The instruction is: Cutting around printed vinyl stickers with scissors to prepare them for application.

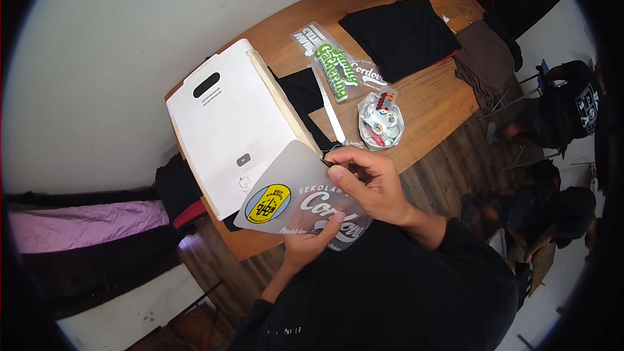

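My left hand grips the lower edge of a translucent transfer film sheet, its thumb lying on the front. The sheet bears white lettering and a round yellow-and-blue emblem. It is tilted in front of my body and overlaps the near corner of a large white machine. At the sheet's upper right corner, my right hand is closed in a pinch. Something small and dark shows at its fingertips, too small to name.
On the wooden table are printed film sheets, a white strip, a bowl of small colourful cut-outs and folded black cloth. Brown cloth hangs over the right edge. Other people sit at the far right.
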### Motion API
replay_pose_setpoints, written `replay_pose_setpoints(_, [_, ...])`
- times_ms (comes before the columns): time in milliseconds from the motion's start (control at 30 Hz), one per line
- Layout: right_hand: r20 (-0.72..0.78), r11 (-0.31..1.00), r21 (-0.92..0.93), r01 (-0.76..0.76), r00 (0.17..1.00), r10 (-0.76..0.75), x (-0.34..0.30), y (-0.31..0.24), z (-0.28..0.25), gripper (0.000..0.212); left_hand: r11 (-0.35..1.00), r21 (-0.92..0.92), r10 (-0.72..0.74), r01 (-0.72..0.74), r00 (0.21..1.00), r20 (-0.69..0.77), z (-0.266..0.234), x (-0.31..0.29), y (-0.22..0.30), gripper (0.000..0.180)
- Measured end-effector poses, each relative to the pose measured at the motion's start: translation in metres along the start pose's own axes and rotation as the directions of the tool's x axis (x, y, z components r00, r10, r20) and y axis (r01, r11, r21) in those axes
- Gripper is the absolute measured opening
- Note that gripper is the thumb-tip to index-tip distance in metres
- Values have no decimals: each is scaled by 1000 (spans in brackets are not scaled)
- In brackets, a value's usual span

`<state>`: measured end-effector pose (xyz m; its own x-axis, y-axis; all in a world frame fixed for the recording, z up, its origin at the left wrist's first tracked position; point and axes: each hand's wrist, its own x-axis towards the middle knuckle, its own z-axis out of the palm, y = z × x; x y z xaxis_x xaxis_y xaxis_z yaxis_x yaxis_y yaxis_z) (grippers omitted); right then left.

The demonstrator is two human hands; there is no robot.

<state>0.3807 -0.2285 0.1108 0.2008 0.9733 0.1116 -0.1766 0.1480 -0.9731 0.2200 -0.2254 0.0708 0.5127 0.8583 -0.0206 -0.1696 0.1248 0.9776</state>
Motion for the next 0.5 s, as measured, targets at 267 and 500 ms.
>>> replay_pose_setpoints(267, [-5,1000,-13,4,1000,-4,-1,2,-2,18,1000,-11,1,-1,1000,-2,0,0,-1,43])
replay_pose_setpoints(500, [31,995,-92,46,999,-43,-1,0,-3,18,1000,-12,-8,9,996,86,-5,-1,-1,56])
